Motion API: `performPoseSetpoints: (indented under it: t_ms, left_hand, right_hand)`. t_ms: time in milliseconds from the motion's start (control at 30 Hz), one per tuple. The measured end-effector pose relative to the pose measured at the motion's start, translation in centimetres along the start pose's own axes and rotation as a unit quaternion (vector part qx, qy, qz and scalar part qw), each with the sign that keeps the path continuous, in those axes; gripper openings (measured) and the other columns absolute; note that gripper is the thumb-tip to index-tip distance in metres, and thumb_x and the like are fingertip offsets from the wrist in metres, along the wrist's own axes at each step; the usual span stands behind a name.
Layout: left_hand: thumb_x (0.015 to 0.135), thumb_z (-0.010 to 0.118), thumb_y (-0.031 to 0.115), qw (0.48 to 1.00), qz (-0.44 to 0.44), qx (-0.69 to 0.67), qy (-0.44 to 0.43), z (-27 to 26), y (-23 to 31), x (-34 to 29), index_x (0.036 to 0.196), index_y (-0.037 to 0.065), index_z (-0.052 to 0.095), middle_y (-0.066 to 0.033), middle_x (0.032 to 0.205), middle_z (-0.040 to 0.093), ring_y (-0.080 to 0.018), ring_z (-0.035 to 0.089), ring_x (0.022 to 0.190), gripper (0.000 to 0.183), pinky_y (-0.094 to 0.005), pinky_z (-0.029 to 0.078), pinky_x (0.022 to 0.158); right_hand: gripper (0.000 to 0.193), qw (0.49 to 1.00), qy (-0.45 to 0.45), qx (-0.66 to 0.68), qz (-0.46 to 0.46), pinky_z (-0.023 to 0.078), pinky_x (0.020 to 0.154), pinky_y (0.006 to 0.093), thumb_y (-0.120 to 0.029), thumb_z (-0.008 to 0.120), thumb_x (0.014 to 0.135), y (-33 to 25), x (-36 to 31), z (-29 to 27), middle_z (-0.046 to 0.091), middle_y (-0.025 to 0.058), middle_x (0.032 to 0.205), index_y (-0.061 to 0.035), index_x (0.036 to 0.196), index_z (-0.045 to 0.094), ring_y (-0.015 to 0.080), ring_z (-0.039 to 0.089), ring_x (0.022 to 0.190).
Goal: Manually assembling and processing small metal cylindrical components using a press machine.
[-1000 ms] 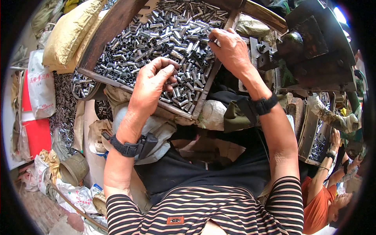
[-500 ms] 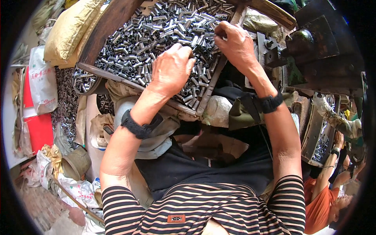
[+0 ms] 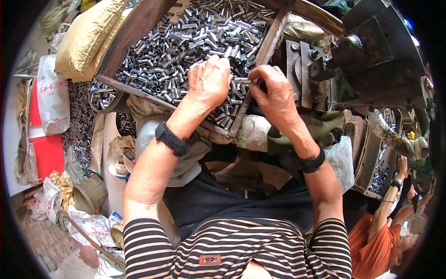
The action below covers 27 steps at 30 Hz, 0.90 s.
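A wooden tray in front of me holds a heap of short, shiny metal tubes. Over its near right part, my left hand is closed with the fingers curled; its fingertips are hidden from me. One metal tube bridges the gap between my two hands, lying nearly level. My right hand, at the tray's right side wall, pinches the right end of this tube between thumb and fingers. The tube's left end meets my left fingers, but what they grip is hidden.
To the right stands a dark metal machine with bolted plates. Filled yellow sacks lean at the left, near a bucket. A co-worker in an orange top sits at lower right beside another tray of parts.
My right hand has come down and toward me from the tray's right wall, and a tube now shows between the hands. My left hand has shifted slightly right.
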State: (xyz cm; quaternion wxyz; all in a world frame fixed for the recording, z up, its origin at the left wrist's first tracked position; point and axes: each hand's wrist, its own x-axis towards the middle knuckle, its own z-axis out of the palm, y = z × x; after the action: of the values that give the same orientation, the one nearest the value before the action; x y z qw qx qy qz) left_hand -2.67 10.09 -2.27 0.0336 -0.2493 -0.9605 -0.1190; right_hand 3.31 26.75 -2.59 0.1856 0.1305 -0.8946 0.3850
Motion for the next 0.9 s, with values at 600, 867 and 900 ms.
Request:
performPoseSetpoints:
  t_ms: [600,867,900]
  left_hand:
    - [0.089,0.059,0.013,0.653,-0.21,-0.723,-0.08,-2.7,-3.0,-4.9,0.098,0.008,0.056,-0.0001,0.084,0.062,-0.0094,0.062,0.073,0.011,-0.0225,0.051,0.062]
    - [0.089,0.058,0.011,0.664,-0.2,-0.717,-0.064,-2.2,-2.7,-6.4,0.099,0.006,0.056,-0.0001,0.085,0.059,-0.0085,0.058,0.075,0.012,-0.0231,0.05,0.065]
    - [0.089,0.058,0.011,0.662,-0.202,-0.718,-0.067,-2.1,-2.7,-6.4,0.099,0.006,0.056,-0.0001,0.085,0.059,-0.0085,0.058,0.075,0.012,-0.0231,0.05,0.065]
  right_hand:
    - [0.016,0.997,0.004,0.036,0.064,0.047,0.071,0.0369,-0.006,0.058,0.073,-1.9,-0.4,-0.1,0.062,0.011,0.077,-0.0043,0.088,0.062,0.0276,0.057,0.077]
    - [0.018,0.996,0.009,0.025,0.079,0.048,0.076,0.0364,-0.008,0.058,0.074,-2.2,0.1,-0.5,0.066,0.0099,0.08,-0.0049,0.09,0.063,0.0262,0.059,0.082]
    - [0.018,0.997,0.008,0.016,0.075,0.048,0.076,0.036,-0.008,0.058,0.074,-1.8,0.1,-0.2,0.066,0.0101,0.08,-0.0047,0.09,0.064,0.0262,0.06,0.082]
